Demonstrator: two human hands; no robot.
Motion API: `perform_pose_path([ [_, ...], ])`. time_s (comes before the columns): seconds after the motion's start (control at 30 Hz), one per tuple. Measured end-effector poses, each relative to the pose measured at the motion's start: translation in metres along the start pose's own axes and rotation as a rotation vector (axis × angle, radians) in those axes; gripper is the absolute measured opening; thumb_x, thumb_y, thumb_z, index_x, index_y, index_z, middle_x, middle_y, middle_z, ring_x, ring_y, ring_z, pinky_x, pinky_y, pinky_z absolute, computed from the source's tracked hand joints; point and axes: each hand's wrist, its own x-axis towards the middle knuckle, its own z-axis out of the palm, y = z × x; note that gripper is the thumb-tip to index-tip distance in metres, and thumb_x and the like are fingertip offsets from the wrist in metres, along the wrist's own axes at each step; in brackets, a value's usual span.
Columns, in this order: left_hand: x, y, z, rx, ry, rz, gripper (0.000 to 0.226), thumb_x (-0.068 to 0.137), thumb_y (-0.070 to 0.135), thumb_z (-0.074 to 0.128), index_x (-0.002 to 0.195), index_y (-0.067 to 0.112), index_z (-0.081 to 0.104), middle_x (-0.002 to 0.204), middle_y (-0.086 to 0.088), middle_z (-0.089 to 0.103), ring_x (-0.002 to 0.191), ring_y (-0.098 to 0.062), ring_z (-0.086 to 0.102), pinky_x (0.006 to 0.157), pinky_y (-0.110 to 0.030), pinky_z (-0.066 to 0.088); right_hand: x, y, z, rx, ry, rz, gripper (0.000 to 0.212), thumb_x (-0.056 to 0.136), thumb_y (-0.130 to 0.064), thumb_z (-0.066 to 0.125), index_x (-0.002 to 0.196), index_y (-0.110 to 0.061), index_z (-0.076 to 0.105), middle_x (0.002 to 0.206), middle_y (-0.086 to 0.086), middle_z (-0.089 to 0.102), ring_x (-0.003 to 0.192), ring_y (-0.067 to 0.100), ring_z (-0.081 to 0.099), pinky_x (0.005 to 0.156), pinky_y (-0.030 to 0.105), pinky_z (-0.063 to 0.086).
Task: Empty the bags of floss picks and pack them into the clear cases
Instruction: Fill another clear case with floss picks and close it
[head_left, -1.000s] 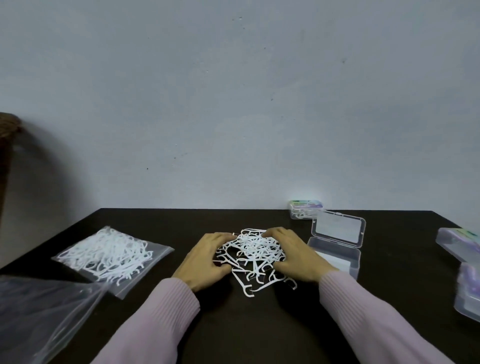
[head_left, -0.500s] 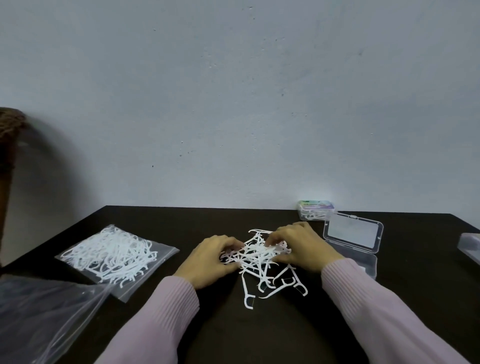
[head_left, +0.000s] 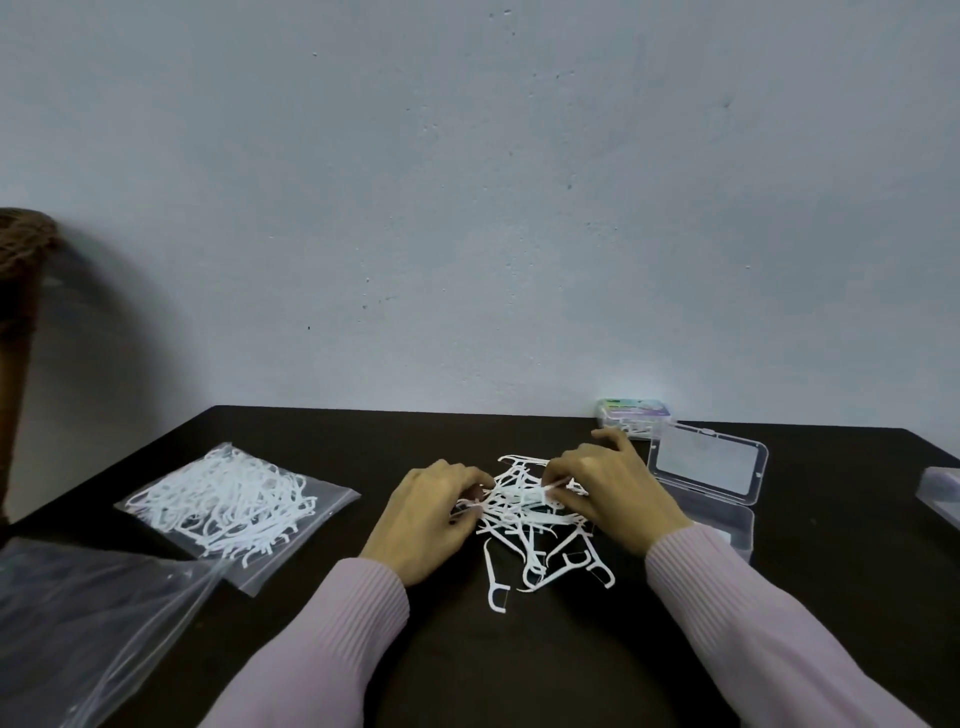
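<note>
A loose pile of white floss picks (head_left: 524, 519) lies on the black table (head_left: 467, 665). My left hand (head_left: 431, 519) sits at the pile's left side, fingers curled and pinching picks. My right hand (head_left: 608, 493) is on the pile's right side, fingertips pinching picks too. An open clear case (head_left: 717, 499) stands just right of my right hand, its lid tilted up. A full clear bag of floss picks (head_left: 228, 504) lies to the left.
An empty plastic bag (head_left: 88, 623) lies at the near left corner. A closed case with a coloured label (head_left: 634, 415) stands by the wall behind the open case. Another clear case (head_left: 940, 493) shows at the right edge. A brown object (head_left: 21, 270) stands far left.
Both hands have drawn closer together over the pile, bunching the picks. Several picks now trail loose at the pile's near side. The camera view has shifted slightly left.
</note>
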Motion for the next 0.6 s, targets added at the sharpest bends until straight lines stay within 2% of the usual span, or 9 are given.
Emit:
perform_pose_path([
  [0.1,-0.0002,0.0003,-0.0003,-0.032,0.01,-0.001,0.043,0.09,0.027,0.053,0.133,0.029,0.046,0.125,0.013,0.05,0.114,0.001,0.043,0.102,-0.018,0.028,-0.0025,0.0023,0.0041,0.008,-0.074,0.053,0.027,0.093,-0.029,0.049,0.12,-0.029,0.054,0.121,-0.012,0.056,0.119,0.006,0.046,0.114,0.035,0.012],
  [0.2,0.0001,-0.001,0.0017,-0.059,-0.112,-0.024,0.054,0.089,0.028,0.053,0.141,0.031,0.036,0.135,0.011,0.042,0.121,-0.001,0.037,0.102,-0.019,0.026,-0.0033,0.0015,0.0057,0.04,-0.202,0.094,0.048,0.09,-0.028,0.052,0.136,-0.026,0.04,0.14,-0.008,0.043,0.132,0.008,0.034,0.117,0.043,0.004],
  [0.23,0.0005,-0.0016,0.0025,-0.059,-0.16,-0.027,0.054,0.091,0.029,0.052,0.142,0.031,0.035,0.138,0.011,0.04,0.123,-0.002,0.037,0.103,-0.02,0.028,-0.0025,0.0012,0.0063,0.063,-0.219,0.097,0.048,0.091,-0.028,0.052,0.137,-0.025,0.039,0.141,-0.008,0.043,0.133,0.007,0.034,0.118,0.043,0.003],
  [0.3,0.001,-0.0022,0.0036,-0.06,-0.207,-0.033,0.047,0.093,0.03,0.05,0.139,0.031,0.04,0.137,0.01,0.043,0.123,-0.004,0.04,0.104,-0.023,0.034,-0.0013,-0.0003,0.0075,0.055,-0.196,0.072,0.041,0.093,-0.03,0.051,0.133,-0.026,0.045,0.137,-0.008,0.049,0.127,0.007,0.042,0.117,0.04,0.007],
  [0.47,0.0024,-0.001,0.0019,-0.041,-0.131,-0.016,0.035,0.094,0.028,0.054,0.129,0.028,0.053,0.122,0.011,0.053,0.11,-0.003,0.049,0.092,-0.021,0.042,0.0021,-0.0057,0.0063,0.015,-0.108,0.026,0.03,0.092,-0.03,0.054,0.122,-0.025,0.054,0.122,-0.007,0.057,0.111,0.011,0.053,0.103,0.03,0.027],
  [0.6,0.0014,-0.0019,0.0009,-0.014,-0.061,-0.01,0.03,0.09,0.029,0.06,0.12,0.029,0.062,0.113,0.013,0.062,0.103,-0.004,0.057,0.089,-0.021,0.046,0.001,-0.0067,0.0071,0.005,-0.076,-0.029,0.027,0.095,-0.029,0.049,0.121,-0.024,0.055,0.122,-0.009,0.057,0.11,0.011,0.053,0.102,0.029,0.027],
])
